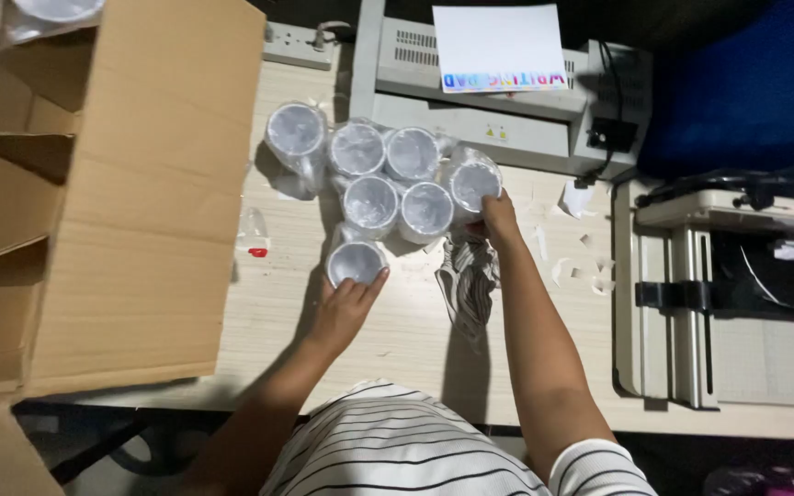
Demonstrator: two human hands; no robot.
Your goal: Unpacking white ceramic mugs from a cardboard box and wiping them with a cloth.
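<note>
Several white mugs wrapped in clear plastic stand in a cluster (388, 179) on a pale wooden table (397, 331). My left hand (346, 308) grips the nearest mug (356, 262), which stands slightly apart in front of the cluster. My right hand (498, 220) holds the rightmost mug (473, 184) at its side. A crumpled piece of plastic wrap (468, 285) lies just below my right hand.
A large open cardboard box (130, 202) fills the left side, with more wrapped mugs (11, 18) at its top corner. A grey machine (507, 110) with a white sheet (500, 46) stands behind the mugs. A second machine (719, 294) sits at right. Paper scraps (581, 266) litter the table.
</note>
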